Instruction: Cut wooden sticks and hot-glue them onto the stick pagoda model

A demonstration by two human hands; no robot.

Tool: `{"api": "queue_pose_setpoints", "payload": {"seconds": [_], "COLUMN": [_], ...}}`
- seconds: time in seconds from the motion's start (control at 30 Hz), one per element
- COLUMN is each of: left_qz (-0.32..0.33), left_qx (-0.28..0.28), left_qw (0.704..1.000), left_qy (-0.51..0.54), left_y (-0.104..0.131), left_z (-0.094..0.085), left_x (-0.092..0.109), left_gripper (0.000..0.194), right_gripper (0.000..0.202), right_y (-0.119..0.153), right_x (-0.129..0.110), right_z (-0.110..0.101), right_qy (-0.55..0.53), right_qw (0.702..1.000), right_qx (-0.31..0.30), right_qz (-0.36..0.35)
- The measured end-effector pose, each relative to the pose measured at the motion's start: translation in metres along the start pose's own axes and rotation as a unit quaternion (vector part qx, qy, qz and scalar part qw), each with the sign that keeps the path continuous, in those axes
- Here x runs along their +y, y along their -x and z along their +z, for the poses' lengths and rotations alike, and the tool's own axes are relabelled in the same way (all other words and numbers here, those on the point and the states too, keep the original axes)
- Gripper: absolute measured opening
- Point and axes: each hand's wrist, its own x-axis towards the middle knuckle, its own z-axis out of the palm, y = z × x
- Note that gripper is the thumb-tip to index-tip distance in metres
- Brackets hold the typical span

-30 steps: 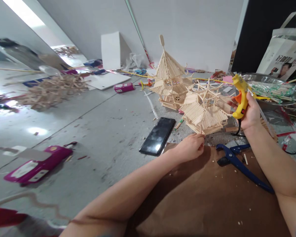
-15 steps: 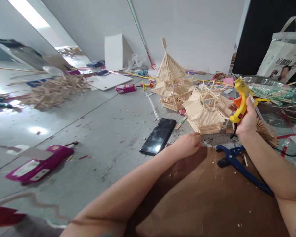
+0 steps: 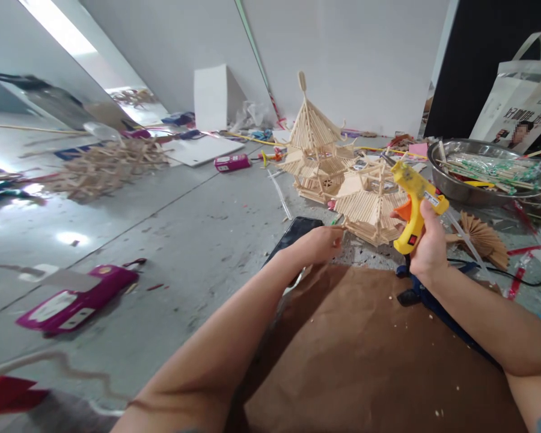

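Observation:
My right hand is wrapped round a yellow hot glue gun with an orange trigger. Its nozzle points up and left, above the right side of a wooden-stick pavilion model with a slatted, many-sided roof. At the model's front left corner is my left hand, its curled fingers pinching the base edge. A taller pagoda model of the same sticks stands just behind. Partly under my left forearm lies a black phone. Blue cutters are half hidden beneath my right forearm.
Brown paper covers the floor before me. A steel basin of wrapped sticks and a folding fan are at right. Farther left are a magenta power strip with a cable and a heap of sticks.
The glue gun has come left and down, nearer the model. My left hand has shifted left and now overlaps the phone. The nearer model appears turned.

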Motion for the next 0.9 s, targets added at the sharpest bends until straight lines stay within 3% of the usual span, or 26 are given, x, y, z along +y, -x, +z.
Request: {"api": "queue_pose_setpoints", "payload": {"seconds": [0.17, 0.23, 0.3, 0.4, 0.57, 0.67, 0.8, 0.9], "left_qz": [-0.04, -0.089, -0.099, -0.075, 0.012, 0.046, 0.065, 0.087], "left_qx": [-0.018, 0.011, 0.048, 0.108, 0.197, 0.264, 0.324, 0.385], "left_qw": [0.998, 0.994, 0.993, 0.991, 0.978, 0.958, 0.926, 0.864], "left_qy": [-0.036, -0.056, -0.051, -0.015, 0.067, 0.099, 0.181, 0.312], "left_y": [0.012, 0.021, 0.029, 0.036, 0.034, 0.029, 0.022, 0.01], "left_z": [-0.02, -0.034, -0.046, -0.055, -0.05, -0.055, -0.079, -0.096], "left_x": [0.0, 0.007, 0.016, 0.03, 0.04, 0.042, 0.05, 0.062], "left_gripper": [0.013, 0.013, 0.013, 0.013, 0.015, 0.021, 0.019, 0.016], "right_gripper": [0.033, 0.032, 0.032, 0.034, 0.033, 0.029, 0.027, 0.028], "right_y": [0.017, 0.019, 0.017, 0.007, -0.009, -0.013, -0.017, -0.018], "right_x": [-0.014, -0.026, -0.039, -0.057, -0.074, -0.08, -0.086, -0.087], "right_z": [0.007, 0.007, 0.005, 0.0, -0.011, -0.016, -0.019, -0.02], "right_qy": [0.001, 0.019, 0.033, 0.026, 0.052, 0.061, 0.059, 0.075], "right_qw": [0.998, 0.999, 0.999, 0.995, 0.984, 0.977, 0.975, 0.975], "right_qx": [0.03, 0.018, -0.008, -0.067, -0.093, -0.112, -0.131, -0.13], "right_qz": [0.054, 0.029, -0.011, -0.064, -0.141, -0.171, -0.168, -0.163]}}
